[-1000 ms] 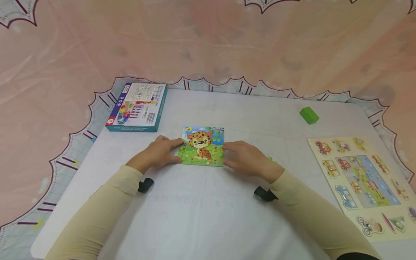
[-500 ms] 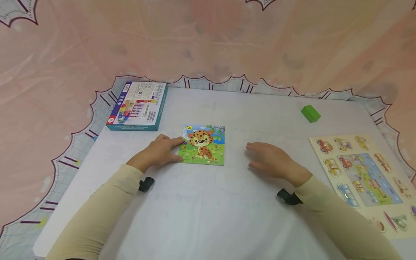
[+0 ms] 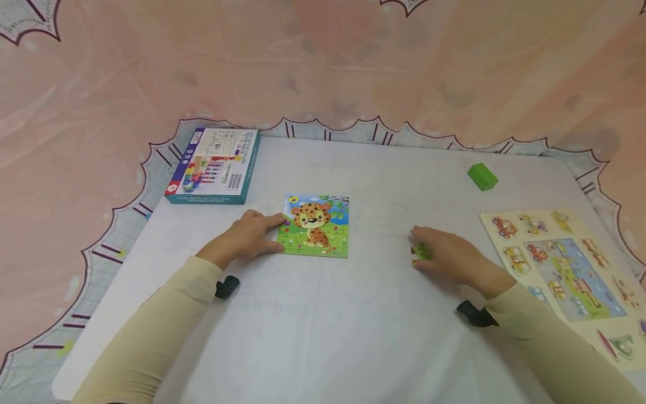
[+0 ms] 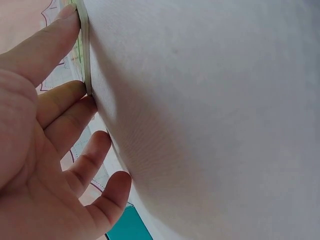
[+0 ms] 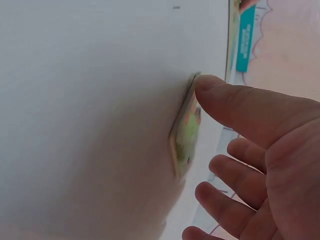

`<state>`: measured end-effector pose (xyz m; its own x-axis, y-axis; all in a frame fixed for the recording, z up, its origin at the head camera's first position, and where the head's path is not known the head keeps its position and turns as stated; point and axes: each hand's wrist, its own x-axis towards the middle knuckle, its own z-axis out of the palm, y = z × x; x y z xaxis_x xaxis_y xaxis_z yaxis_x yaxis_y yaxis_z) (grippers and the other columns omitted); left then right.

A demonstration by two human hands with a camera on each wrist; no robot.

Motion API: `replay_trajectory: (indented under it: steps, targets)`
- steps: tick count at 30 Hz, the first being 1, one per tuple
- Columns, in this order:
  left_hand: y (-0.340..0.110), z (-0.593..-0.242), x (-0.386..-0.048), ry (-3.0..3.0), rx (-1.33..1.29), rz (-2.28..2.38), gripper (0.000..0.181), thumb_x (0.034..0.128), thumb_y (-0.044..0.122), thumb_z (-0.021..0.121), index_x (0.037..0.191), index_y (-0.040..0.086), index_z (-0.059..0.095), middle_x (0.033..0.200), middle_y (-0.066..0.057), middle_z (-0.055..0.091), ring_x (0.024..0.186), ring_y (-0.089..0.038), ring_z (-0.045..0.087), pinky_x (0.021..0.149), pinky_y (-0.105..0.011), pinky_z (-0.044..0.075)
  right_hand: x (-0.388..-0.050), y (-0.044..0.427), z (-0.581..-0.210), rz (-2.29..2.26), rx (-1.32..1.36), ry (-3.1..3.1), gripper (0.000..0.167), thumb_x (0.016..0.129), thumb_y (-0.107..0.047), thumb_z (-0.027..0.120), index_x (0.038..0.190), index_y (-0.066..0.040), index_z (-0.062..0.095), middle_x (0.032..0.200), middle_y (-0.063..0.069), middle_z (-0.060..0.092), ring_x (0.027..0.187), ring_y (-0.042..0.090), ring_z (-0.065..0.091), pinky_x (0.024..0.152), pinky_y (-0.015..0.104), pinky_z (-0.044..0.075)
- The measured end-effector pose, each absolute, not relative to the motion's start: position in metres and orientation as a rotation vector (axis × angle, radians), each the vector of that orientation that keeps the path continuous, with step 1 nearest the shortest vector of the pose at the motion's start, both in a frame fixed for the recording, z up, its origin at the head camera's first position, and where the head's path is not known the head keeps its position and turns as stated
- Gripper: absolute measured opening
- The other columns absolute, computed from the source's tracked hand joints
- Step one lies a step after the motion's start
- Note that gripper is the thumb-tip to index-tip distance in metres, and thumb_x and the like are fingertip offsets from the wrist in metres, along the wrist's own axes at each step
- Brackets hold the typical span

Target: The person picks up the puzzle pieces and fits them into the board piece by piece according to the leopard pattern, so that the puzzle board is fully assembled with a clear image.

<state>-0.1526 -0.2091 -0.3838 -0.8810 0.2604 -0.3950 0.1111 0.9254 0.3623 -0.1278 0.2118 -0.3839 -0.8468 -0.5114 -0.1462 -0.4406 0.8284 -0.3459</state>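
A square jigsaw puzzle (image 3: 314, 225) with a cartoon leopard lies flat on the white table. My left hand (image 3: 244, 238) rests at its left side, thumb and fingertips touching the edge; in the left wrist view the other fingers are spread beside the puzzle's edge (image 4: 86, 55). To the right, my right hand (image 3: 451, 258) is over a small green flat piece (image 3: 423, 252), partly hidden under it. In the right wrist view my thumb (image 5: 225, 97) touches one end of that piece (image 5: 187, 132), while the fingers stand apart from it, loosely bent.
A teal-edged box (image 3: 214, 166) lies at the back left. At the back right is a green block (image 3: 483, 177). A cream vehicle puzzle board (image 3: 570, 280) lies at the right, close by my right forearm. A patterned pink curtain (image 3: 323, 62) hangs behind the table.
My right hand has left the right edge of the leopard puzzle and moved right to the small green piece. My left hand has stayed at the puzzle's left edge.
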Motion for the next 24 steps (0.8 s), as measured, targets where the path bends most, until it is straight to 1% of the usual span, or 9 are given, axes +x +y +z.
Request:
replay_trajectory:
  steps: [7, 12, 24]
  targets:
    - [-0.2087, -0.3831, -0.1522, 2.645, 0.283, 0.459, 0.078, 0.0878, 0.037, 0.078, 0.154, 0.016, 0.042, 0.14, -0.022, 0.048, 0.13, -0.039, 0.036, 0.103, -0.056, 0.039, -0.1265, 0.2192, -0.3853, -0.432, -0.727, 2.788, 0.056, 0.089, -0.018, 0.075, 0.137, 0.003, 0.056, 0.135, 0.024, 0.058, 0.128, 0.045, 0.05, 0.103, 0.058, 0.039]
    - [-0.2088, -0.3831, -0.1519, 2.645, 0.284, 0.461, 0.077, 0.088, 0.037, 0.078, 0.154, 0.016, 0.043, 0.14, -0.022, 0.048, 0.129, -0.039, 0.036, 0.103, -0.056, 0.039, -0.1273, 0.2201, -0.3858, -0.455, -0.735, 2.792, 0.05, 0.089, -0.018, 0.075, 0.132, 0.003, 0.061, 0.129, 0.022, 0.062, 0.122, 0.043, 0.055, 0.101, 0.057, 0.041]
    - [-0.2088, -0.3828, -0.1518, 2.647, 0.282, 0.464, 0.077, 0.0879, 0.036, 0.078, 0.153, 0.016, 0.044, 0.14, -0.023, 0.048, 0.129, -0.04, 0.036, 0.103, -0.057, 0.039, -0.1278, 0.2182, -0.3851, -0.513, -0.697, 2.777, 0.051, 0.089, -0.018, 0.075, 0.132, 0.004, 0.06, 0.129, 0.021, 0.063, 0.12, 0.041, 0.056, 0.101, 0.057, 0.041]
